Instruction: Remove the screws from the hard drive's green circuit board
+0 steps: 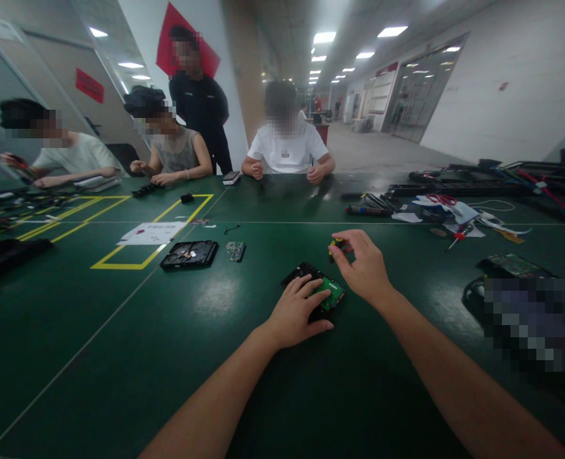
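Showing green on the circuit board point(334, 288), yellow-black on the tool point(337, 243), yellow lines point(117, 267) toward the green tabletop's point(134, 350) left edge.

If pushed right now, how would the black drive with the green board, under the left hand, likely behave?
The black drive looks boxy and rigid, so it would probably stay stiff. Lying flat on the smooth, shiny table, it would likely slide rather than tip. Its exposed green circuit board may be fragile.
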Tool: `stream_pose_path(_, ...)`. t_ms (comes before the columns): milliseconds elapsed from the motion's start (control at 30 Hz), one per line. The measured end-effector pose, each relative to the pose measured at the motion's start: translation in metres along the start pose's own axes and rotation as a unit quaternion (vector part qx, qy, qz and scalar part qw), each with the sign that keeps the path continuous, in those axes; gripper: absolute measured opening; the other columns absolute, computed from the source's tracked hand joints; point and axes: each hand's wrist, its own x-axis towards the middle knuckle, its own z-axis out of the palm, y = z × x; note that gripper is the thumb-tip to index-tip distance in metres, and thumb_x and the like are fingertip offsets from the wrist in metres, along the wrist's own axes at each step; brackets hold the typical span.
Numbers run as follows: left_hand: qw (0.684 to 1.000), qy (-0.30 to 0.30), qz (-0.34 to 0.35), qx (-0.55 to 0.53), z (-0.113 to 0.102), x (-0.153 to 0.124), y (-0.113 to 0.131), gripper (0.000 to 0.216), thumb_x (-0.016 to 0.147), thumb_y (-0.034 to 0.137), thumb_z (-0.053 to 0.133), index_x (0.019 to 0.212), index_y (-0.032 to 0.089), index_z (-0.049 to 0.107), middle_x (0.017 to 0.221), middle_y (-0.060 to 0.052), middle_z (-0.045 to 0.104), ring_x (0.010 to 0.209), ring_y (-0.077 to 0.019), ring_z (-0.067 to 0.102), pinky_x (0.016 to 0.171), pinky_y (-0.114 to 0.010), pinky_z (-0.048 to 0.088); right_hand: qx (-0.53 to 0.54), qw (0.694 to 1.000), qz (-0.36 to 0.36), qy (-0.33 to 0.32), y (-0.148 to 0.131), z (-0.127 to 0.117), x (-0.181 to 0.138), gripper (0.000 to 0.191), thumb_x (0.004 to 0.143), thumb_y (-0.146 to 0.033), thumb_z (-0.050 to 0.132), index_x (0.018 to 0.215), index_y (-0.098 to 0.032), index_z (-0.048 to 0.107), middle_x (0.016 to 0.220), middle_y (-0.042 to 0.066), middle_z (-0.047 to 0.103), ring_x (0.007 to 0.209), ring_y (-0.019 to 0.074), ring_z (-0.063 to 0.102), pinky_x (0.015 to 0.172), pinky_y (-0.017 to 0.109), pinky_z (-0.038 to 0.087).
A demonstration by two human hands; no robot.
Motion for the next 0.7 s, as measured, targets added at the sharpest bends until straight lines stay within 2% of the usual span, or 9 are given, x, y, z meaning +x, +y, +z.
stream_pose_path(100,1.000,0.002,0.000,0.001,0.0008,-0.0003,-0.0005,0.075,0.089,0.067,0.066,0.152,0.029,0.050,0.160,-0.008,0.045,0.152,-0.0370,0.031,0.125,-0.058,0.024,0.019,1.000,-0.015,-0.021,-0.0009,0.0010,0.0004,0.025,0.102,-0.029,0.054,0.125,-0.026,0.061,0.119,0.010,0.065,0.105,0.0258,0.066,0.091,0.045,0.057)
stream_pose_path(167,1.000,0.003,-0.002,0.000,0.0005,-0.0004,-0.0005,0.075,0.089,0.067,0.067,0.152,0.029,0.049,0.160,-0.008,0.045,0.152,-0.0372,0.030,0.125,-0.058,0.025,0.009,1.000,-0.016,-0.017,-0.0017,0.0017,0.0003,0.026,0.101,-0.031,0.056,0.126,-0.026,0.062,0.119,0.011,0.063,0.109,0.0269,0.064,0.093,0.045,0.056)
stream_pose_path(300,1.000,0.000,-0.002,-0.003,-0.0011,0.0000,0.0002,0.074,0.090,0.066,0.067,0.151,0.028,0.051,0.160,-0.009,0.044,0.152,-0.0379,0.030,0.124,-0.059,0.025,-0.016,1.000,0.003,0.012,-0.0007,0.0008,0.0000,0.023,0.096,-0.038,0.066,0.115,-0.024,0.066,0.111,0.010,0.061,0.098,0.0259,0.066,0.088,0.044,0.056)
stream_pose_path(400,1.000,-0.002,-0.001,-0.005,-0.0011,0.0004,0.0001,0.075,0.089,0.066,0.068,0.151,0.028,0.050,0.160,-0.009,0.044,0.152,-0.0380,0.031,0.124,-0.059,0.025,-0.005,1.000,0.011,0.013,0.0015,0.0000,-0.0003,0.019,0.098,-0.034,0.063,0.115,-0.024,0.065,0.111,0.010,0.064,0.095,0.0250,0.067,0.086,0.044,0.057)
stream_pose_path(533,1.000,-0.001,0.001,-0.004,0.0001,0.0002,-0.0009,0.076,0.090,0.067,0.067,0.152,0.029,0.049,0.160,-0.008,0.044,0.152,-0.0378,0.030,0.124,-0.059,0.025,0.012,1.000,0.007,0.008,0.0023,0.0011,-0.0007,0.026,0.099,-0.027,0.059,0.124,-0.025,0.061,0.115,0.009,0.068,0.094,0.0247,0.069,0.085,0.043,0.058)
stream_pose_path(700,1.000,0.000,-0.001,-0.001,0.0005,0.0001,-0.0006,0.076,0.089,0.067,0.067,0.152,0.029,0.049,0.161,-0.008,0.044,0.152,-0.0378,0.030,0.124,-0.058,0.025,-0.004,1.000,0.000,0.017,0.0014,0.0007,0.0001,0.023,0.095,-0.034,0.066,0.116,-0.024,0.064,0.114,0.011,0.064,0.101,0.0275,0.066,0.086,0.044,0.057)
